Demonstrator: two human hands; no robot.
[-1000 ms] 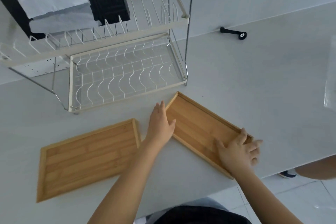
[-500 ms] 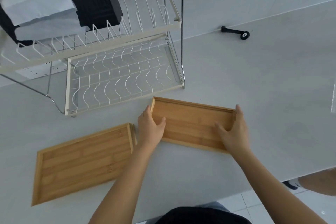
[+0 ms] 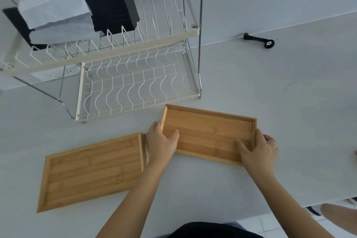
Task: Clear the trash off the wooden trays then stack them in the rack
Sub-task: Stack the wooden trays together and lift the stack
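Note:
Two wooden trays lie on the grey counter in front of a two-tier wire rack (image 3: 135, 83). The right tray (image 3: 208, 133) holds nothing, and I grip it by both short ends: my left hand (image 3: 162, 143) wraps its left end with the thumb inside, my right hand (image 3: 257, 149) clasps its right end. The left tray (image 3: 92, 170) lies flat and bare, just left of my left wrist. The rack's lower tier holds nothing.
On the rack's upper tier rest a black box (image 3: 112, 7) and folded white paper (image 3: 56, 13). A small black tool (image 3: 258, 39) lies near the wall at the back right. The counter's front edge runs just behind my forearms. Another person's foot (image 3: 336, 216) shows at the lower right.
I turned the right tray from a diagonal to nearly parallel with the rack front. Both hands shifted onto its short ends and closed on them. The left tray has not moved.

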